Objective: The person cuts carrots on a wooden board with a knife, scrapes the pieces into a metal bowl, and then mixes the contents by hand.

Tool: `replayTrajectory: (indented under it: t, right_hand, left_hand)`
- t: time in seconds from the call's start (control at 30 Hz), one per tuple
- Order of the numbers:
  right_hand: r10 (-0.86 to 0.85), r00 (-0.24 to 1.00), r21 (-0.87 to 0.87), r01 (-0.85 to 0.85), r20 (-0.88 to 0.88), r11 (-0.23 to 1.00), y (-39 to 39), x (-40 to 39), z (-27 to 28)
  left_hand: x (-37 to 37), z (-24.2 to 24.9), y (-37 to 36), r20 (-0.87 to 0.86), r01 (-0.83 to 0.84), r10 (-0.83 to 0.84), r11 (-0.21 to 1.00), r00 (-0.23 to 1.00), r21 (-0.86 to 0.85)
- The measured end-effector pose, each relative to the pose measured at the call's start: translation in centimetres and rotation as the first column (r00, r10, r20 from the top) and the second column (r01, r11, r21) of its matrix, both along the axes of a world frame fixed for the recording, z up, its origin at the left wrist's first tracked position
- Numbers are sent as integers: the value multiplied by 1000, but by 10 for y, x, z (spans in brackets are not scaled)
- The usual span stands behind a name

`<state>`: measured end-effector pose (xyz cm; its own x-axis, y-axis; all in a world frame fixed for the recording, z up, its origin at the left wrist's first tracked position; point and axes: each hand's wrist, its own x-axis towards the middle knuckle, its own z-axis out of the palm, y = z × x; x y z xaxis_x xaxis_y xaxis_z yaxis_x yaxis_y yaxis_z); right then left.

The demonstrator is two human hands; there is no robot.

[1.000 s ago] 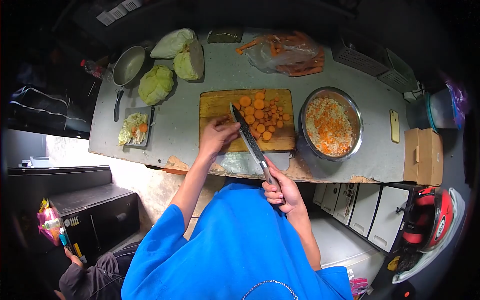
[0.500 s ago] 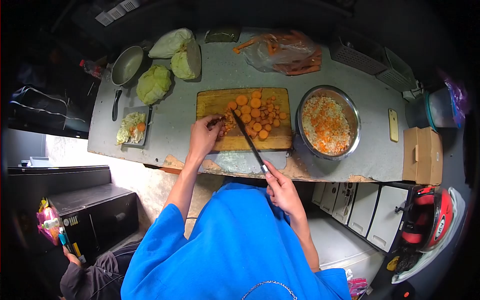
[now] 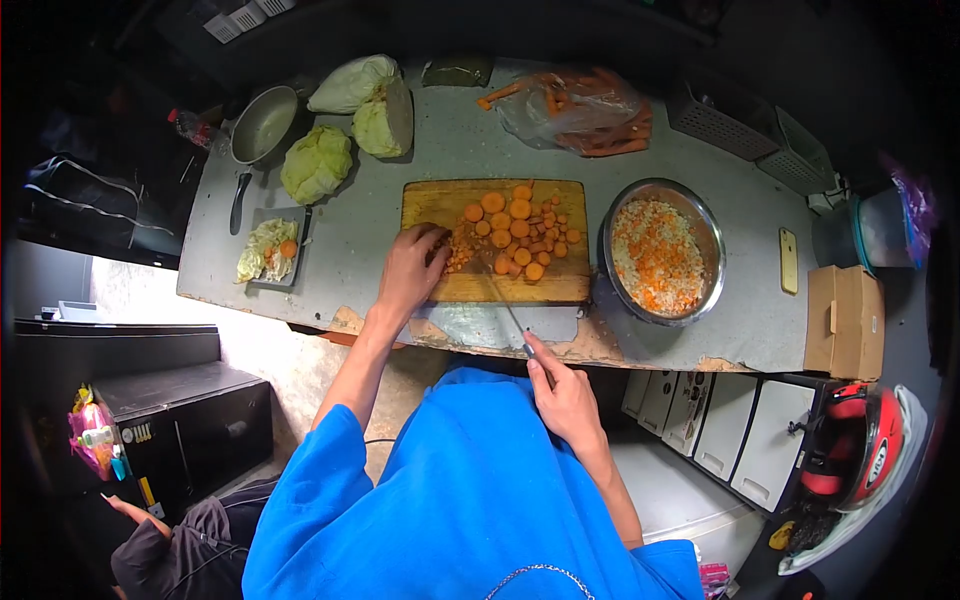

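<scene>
My right hand [image 3: 566, 398] is wrapped round the handle of a knife [image 3: 510, 312], whose blurred blade reaches up over the wooden cutting board [image 3: 420, 205]. At the board's left side, my left hand [image 3: 412, 262] has its fingers curled beside small chopped carrot bits [image 3: 462, 250]; whether they pinch anything is hidden. Round carrot slices [image 3: 492, 202] and smaller carrot pieces lie across the board's middle and right. To the right of the board stands a metal bowl [image 3: 717, 250] holding finely chopped orange and pale bits.
Cabbages [image 3: 316, 165], a pan [image 3: 264, 125] and a tray of scraps [image 3: 285, 272] are at the left. A bag of carrots [image 3: 580, 110] lies at the back. A phone [image 3: 788, 260], cardboard box [image 3: 845, 320] and helmet [image 3: 865, 445] are at the right. Another person's sleeve [image 3: 165, 560] shows lower left.
The knife blade has tilted and moved lower, away from the round slices. The view has shifted slightly, and the other person's hand at lower left has moved left.
</scene>
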<state>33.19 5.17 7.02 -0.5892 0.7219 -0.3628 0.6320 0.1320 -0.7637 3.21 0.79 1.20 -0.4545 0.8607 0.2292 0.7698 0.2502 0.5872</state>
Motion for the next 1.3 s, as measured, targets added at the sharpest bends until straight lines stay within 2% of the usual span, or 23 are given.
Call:
replayTrajectory:
  t: [0.07, 0.1, 0.13, 0.23, 0.3, 0.4, 0.47, 0.53, 0.6, 0.73, 0.83, 0.9, 0.93, 1.03, 1.1, 1.13, 1.2, 1.23, 1.3]
  right_hand:
    - [87, 996, -41, -87, 14, 995, 3, 1, 5]
    - [90, 996, -37, -90, 12, 995, 3, -1, 8]
    - [53, 998, -35, -52, 23, 998, 3, -3, 12]
    - [36, 999, 8, -36, 28, 999, 0, -7, 6]
    - [54, 998, 49, -55, 23, 997, 0, -9, 7]
    - [69, 995, -24, -67, 69, 997, -2, -9, 16]
    - [-24, 998, 14, 23, 59, 1000, -6, -9, 16]
    - [-33, 997, 26, 31, 74, 999, -11, -8, 18]
    - [26, 994, -33, -23, 105, 999, -13, -6, 23]
    - [-91, 991, -54, 96, 93, 994, -23, 3, 28]
    - [-132, 990, -42, 135, 55, 990, -28, 1, 22]
    - [-109, 990, -84, 117, 90, 990, -26, -1, 28]
    - [-66, 991, -122, 80, 115, 989, -26, -2, 31]
    - [-137, 986, -121, 148, 94, 981, -31, 1, 37]
    - [-176, 980, -125, 187, 92, 974, -32, 5, 38]
    - [-162, 982, -138, 174, 96, 975, -33, 7, 37]
    - [-149, 984, -150, 162, 99, 975, -32, 7, 33]
    - [-165, 978, -154, 184, 126, 971, -30, 4, 31]
    - [-177, 972, -155, 200, 152, 967, -27, 3, 24]
  left_hand:
    - [-9, -16, -1, -47, -60, 63, 996, 997, 71]
    - [-13, -24, 0, -90, -119, 133, 982, 987, 144]
    - [-17, -31, 1, -92, -122, 137, 982, 986, 147]
    - [-21, -41, 2, -26, -91, 95, 988, 995, 122]
    - [-12, -41, 4, -6, 23, -22, 995, 1000, 94]
    - [-12, -33, 2, 85, 74, -82, 993, 993, 94]
    - [-15, -35, 9, 109, 39, -49, 994, 993, 99]
    - [-12, -39, 14, 136, 6, -20, 994, 990, 107]
    - [-8, -42, 20, -37, 142, -139, 984, 990, 108]
    - [-6, -42, 20, 11, 179, -182, 977, 983, 119]
    - [-6, -45, 21, -72, 228, -220, 964, 973, 133]
    - [-11, -41, 19, 174, 191, -207, 976, 963, 102]
    - [-14, -39, 18, 175, 201, -216, 975, 961, 98]
    - [-15, -33, 12, 239, 185, -191, 982, 952, 49]
    - [-11, -32, 8, 132, 234, -253, 962, 958, 142]
    - [-10, -36, 6, 134, 237, -255, 961, 958, 142]
    - [-11, -46, 1, -148, 290, -269, 946, 952, 142]
    - [-8, -48, -1, -148, 290, -269, 946, 952, 143]
    - [3, -49, -3, -73, 146, -134, 970, 988, 194]
